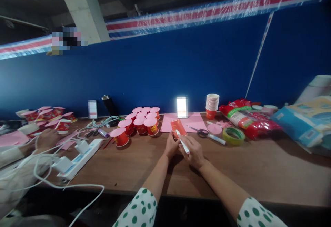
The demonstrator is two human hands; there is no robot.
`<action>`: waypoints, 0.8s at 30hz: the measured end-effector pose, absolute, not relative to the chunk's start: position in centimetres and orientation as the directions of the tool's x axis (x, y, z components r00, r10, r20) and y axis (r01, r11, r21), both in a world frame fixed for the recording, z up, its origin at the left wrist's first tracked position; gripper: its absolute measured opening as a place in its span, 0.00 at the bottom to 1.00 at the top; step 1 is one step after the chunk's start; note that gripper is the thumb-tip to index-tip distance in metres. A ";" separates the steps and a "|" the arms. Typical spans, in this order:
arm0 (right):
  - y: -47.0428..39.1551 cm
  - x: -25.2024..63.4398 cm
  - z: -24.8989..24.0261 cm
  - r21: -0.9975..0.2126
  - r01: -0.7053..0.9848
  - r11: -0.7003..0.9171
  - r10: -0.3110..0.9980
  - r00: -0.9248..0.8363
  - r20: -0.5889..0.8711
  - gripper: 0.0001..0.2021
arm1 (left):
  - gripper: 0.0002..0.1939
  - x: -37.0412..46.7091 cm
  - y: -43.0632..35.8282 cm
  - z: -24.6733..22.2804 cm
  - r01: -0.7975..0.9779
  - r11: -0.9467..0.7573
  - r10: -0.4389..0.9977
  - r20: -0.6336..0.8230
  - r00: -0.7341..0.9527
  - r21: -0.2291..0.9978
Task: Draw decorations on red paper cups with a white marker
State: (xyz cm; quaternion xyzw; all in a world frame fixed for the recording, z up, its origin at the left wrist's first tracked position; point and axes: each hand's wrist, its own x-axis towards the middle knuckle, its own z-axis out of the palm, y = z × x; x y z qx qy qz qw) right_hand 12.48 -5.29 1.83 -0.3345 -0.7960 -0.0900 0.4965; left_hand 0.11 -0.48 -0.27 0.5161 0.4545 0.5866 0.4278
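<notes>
Cups point(139, 127) topped in pink stand on the surface point(261, 166), left of my left hand point(170, 146), which grips the red cup point(181, 126) — if I squeeze too hard, its wall may buckle. My right hand point(193, 151) holds the white marker point(184, 145) over it — a loosened grip could let the tip skid.

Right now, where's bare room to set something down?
Bare tabletop lies right of the right hand, in front of the tape roll and red bag, and left of the left hand, before the pink-topped cups. Crowded: along the blue partition; around the power strip.
</notes>
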 end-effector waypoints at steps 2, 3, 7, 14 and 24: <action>-5.3 12.4 1.9 -0.193 0.623 0.758 0.446 -0.280 0.850 0.18 | 0.19 0.1 -0.5 -0.3 0.007 -0.268 0.960 0.267 -0.084 0.963; -5.3 12.4 1.9 -0.195 0.621 0.759 0.447 -0.278 0.850 0.18 | 0.19 0.1 -0.5 -0.3 0.031 -0.286 0.955 0.287 -0.080 0.958; -5.3 12.4 1.9 -0.199 0.614 0.764 0.441 -0.271 0.856 0.17 | 0.19 -0.1 -0.4 -0.7 0.050 -0.274 0.955 0.278 -0.101 0.960; -5.3 12.4 2.0 -0.190 0.597 0.780 0.432 -0.293 0.853 0.17 | 0.25 0.0 -0.1 -1.1 -0.022 -0.258 0.960 0.253 -0.119 0.966; -5.1 12.5 1.8 -0.187 0.613 0.767 0.424 -0.266 0.866 0.17 | 0.17 0.1 -0.5 -0.5 -0.008 -0.255 0.961 0.252 -0.117 0.967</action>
